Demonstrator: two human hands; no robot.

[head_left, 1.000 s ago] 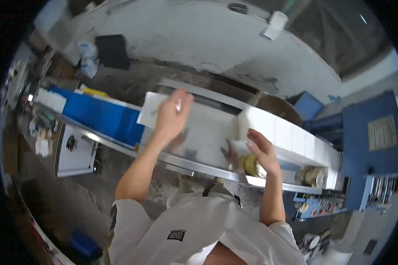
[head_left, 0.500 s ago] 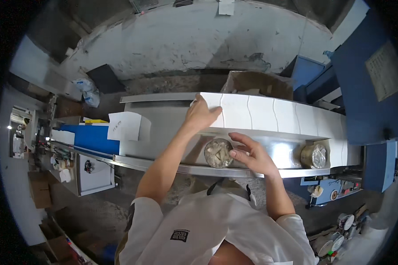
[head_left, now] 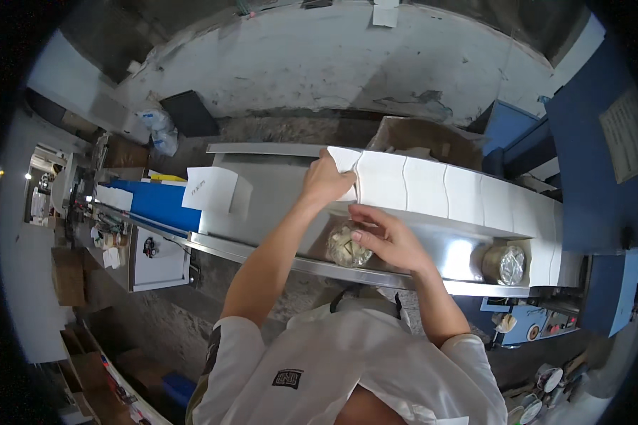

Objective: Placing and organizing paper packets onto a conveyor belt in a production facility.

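Observation:
A long row of white paper stacks [head_left: 427, 185] lies along the metal trough. My left hand [head_left: 327, 180] grips the left end of that row, its fingers curled over the edge of the end stack and the thumb against its face. Below it sits a round bundle wrapped in clear plastic [head_left: 347, 246], pale pieces showing inside. My right hand [head_left: 388, 241] is at the right side of this bundle, with thumb and index finger apart. The thumb overlaps the bundle's top, and the index fingertip is close to the row's lower edge. The other fingers are partly hidden.
A second plastic-wrapped round bundle [head_left: 504, 265] stands at the trough's right end. A metal rail [head_left: 312, 268] runs along the near side. To the left lie a white sheet [head_left: 210, 189] and a blue surface [head_left: 152, 210]. A cardboard box [head_left: 432, 139] is behind the row; a blue machine panel [head_left: 595, 127] rises at right.
My right hand has moved slightly left, its thumb now over the wrapped bundle. The end stack looks tilted under my left hand. The whole view has shifted a little.

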